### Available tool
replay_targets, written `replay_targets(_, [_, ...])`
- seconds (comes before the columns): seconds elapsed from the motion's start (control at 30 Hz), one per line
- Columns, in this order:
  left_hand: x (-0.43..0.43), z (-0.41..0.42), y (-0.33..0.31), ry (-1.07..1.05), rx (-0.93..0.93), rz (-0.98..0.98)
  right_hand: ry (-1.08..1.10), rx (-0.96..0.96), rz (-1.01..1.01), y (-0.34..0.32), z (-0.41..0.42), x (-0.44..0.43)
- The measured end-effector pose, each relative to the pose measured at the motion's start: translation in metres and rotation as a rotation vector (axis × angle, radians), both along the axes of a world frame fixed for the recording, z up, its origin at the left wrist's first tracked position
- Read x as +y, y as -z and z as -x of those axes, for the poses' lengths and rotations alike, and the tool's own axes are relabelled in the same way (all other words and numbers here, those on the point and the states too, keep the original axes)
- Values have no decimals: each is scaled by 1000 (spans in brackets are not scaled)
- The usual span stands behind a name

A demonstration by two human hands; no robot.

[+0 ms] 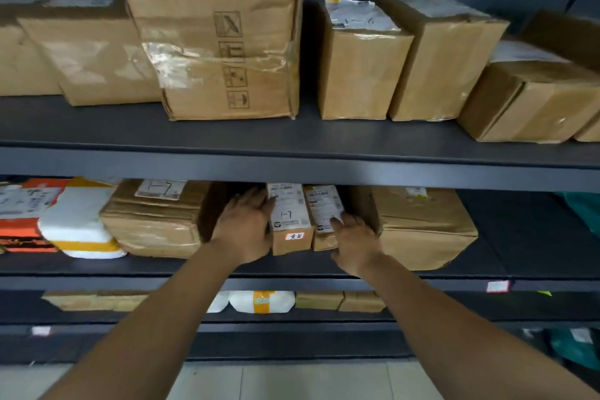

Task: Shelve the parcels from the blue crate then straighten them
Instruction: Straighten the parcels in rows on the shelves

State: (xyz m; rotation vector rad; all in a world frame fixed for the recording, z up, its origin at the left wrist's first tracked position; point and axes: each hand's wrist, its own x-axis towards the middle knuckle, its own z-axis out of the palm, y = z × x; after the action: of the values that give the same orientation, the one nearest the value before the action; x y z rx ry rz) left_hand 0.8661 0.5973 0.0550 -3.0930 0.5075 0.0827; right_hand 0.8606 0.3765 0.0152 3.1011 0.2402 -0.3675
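Two small cardboard parcels stand side by side on the middle shelf: the left small parcel and the right small parcel, both with white labels. My left hand lies flat against the left parcel's left side, fingers straight. My right hand touches the right parcel's front and right side with straight fingers. The blue crate is out of view.
Larger brown boxes flank the pair, one at left and one at right. White and orange mail bags lie far left. Several big boxes fill the top shelf. More parcels sit on the lower shelf.
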Motion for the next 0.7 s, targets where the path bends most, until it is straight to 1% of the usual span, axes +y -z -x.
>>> replay_targets(0.1, [-25, -3, 17, 3, 126, -77, -32, 12, -35, 13, -9, -5])
replay_targets(0.23, [-39, -10, 29, -26, 167, -84, -70, 28, -43, 29, -17, -6])
replay_targets(0.3, [-38, -13, 33, -27, 141, -87, -78, 21, -65, 37, -18, -7])
replay_targets(0.4, [-29, -16, 36, -9, 52, -85, -113, -64, -119, 44, -18, -6])
replay_targets(0.47, [-21, -16, 35, 2, 46, -94, -141, -122, -147, 45, -18, -3])
replay_targets(0.57, [-7, -17, 33, 20, 32, -158, -169, -190, -188, 47, -19, 8])
replay_targets(0.7, [16, -15, 28, -5, 9, -188, -195, -234, -251, 49, -17, 25])
